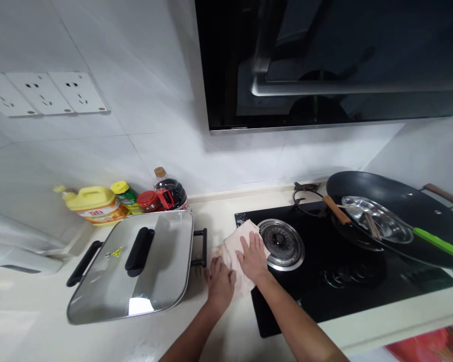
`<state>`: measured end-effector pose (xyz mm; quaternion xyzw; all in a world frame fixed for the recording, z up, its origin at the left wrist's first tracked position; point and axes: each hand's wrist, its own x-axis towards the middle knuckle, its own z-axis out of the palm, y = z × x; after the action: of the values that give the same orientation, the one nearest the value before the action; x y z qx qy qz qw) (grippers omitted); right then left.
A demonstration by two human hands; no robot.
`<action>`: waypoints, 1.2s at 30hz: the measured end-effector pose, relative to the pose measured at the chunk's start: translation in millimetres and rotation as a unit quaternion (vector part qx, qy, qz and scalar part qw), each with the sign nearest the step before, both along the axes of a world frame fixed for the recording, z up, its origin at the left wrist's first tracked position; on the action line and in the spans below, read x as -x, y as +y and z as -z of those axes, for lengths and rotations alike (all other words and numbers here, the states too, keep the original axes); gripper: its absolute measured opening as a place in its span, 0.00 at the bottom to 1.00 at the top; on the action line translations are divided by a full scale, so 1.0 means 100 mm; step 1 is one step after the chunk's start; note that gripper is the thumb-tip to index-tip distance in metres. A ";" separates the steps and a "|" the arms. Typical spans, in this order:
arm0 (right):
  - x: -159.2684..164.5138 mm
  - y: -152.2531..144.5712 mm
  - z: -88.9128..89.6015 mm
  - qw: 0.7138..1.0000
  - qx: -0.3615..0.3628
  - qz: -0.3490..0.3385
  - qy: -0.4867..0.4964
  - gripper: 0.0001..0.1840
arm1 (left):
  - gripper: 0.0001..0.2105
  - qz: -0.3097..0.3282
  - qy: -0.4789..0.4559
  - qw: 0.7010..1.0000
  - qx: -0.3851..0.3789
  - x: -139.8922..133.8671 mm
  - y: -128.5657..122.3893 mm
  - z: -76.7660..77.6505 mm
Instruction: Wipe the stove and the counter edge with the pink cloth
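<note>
A pale pink cloth [234, 256] lies folded across the left edge of the black glass stove [324, 296] and onto the pale counter. My right hand [252, 257] rests flat on top of it, fingers stretched out, close to the round left burner [281, 244]. On the cloth's left side, my left hand [221, 284] has its fingers bent down onto the fabric; its fingertips are partly hidden. Just left of that hand is the black side handle [200, 247] of a rectangular pan with a glass lid [166, 266].
A yellow jug [94, 203], a green jar [126, 197], a red-lidded jar [149, 201] and a dark sauce bottle [173, 191] stand behind the pan. On the stove's right sits a large wok [366, 186] holding a metal bowl [390, 229] and utensils. A range hood [324, 108] hangs above.
</note>
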<state>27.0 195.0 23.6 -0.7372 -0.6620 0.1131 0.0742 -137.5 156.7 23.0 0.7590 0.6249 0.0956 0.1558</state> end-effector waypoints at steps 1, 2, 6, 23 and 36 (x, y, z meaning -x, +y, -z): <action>0.01 0.04 -0.03 1.000 0.003 0.002 0.000 0.37 | 0.18 -0.011 -0.003 1.000 -0.008 -0.02 0.09 -0.03; 0.03 0.04 -0.04 1.000 0.003 0.003 -0.001 0.37 | 0.18 -0.021 -0.005 1.000 -0.018 -0.03 0.15 -0.05; 0.10 -0.32 0.11 1.000 -0.022 0.001 -0.018 0.36 | 0.21 -0.032 -0.015 0.996 -0.081 0.07 0.11 -0.01; -0.97 -1.70 0.60 0.947 -0.251 0.201 -0.022 0.34 | 0.35 0.236 -0.015 0.961 -0.140 -0.64 -0.79 0.46; -1.95 -0.83 0.35 0.931 -0.250 0.253 -0.085 0.22 | 0.31 0.349 -0.036 0.936 -0.037 -1.42 -0.76 0.21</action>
<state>222.1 112.1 -11.4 -0.8447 -0.4639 -0.1419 0.2262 4.4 80.4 1.7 0.9307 0.3104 0.0853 0.1739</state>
